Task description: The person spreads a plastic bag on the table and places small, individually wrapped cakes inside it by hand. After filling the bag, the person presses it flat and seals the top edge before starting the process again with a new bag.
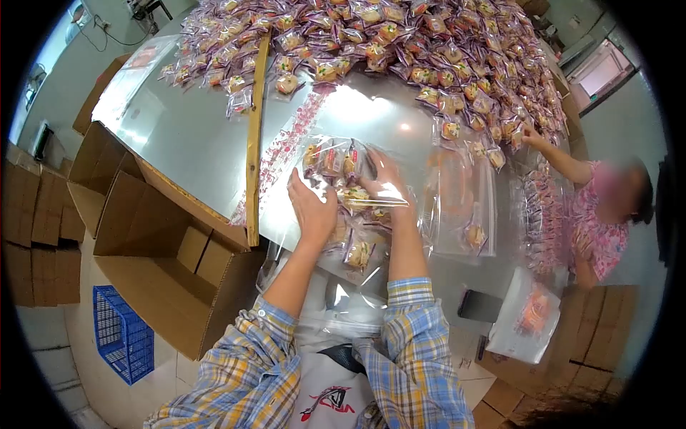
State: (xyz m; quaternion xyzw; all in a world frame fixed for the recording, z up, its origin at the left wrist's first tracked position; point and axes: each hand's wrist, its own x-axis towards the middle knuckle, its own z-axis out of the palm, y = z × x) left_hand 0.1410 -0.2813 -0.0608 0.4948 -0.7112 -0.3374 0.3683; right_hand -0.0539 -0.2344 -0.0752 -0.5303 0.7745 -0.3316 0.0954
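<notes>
1. Clear plastic bag point(357, 289), on the table point(193, 93) edge: thin, limp, probably slippery; best taken by its rim.
2. Left hand point(312, 207) and right hand point(384, 182) curve around wrapped snacks point(332, 161), holding them from both sides, apparently inside the bag.
3. Snacks: likely light, crushable; cup them gently together.
4. Wrapper print: purple and red, unreadable.

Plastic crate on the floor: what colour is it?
The crate is blue, seen in the head view.
</notes>
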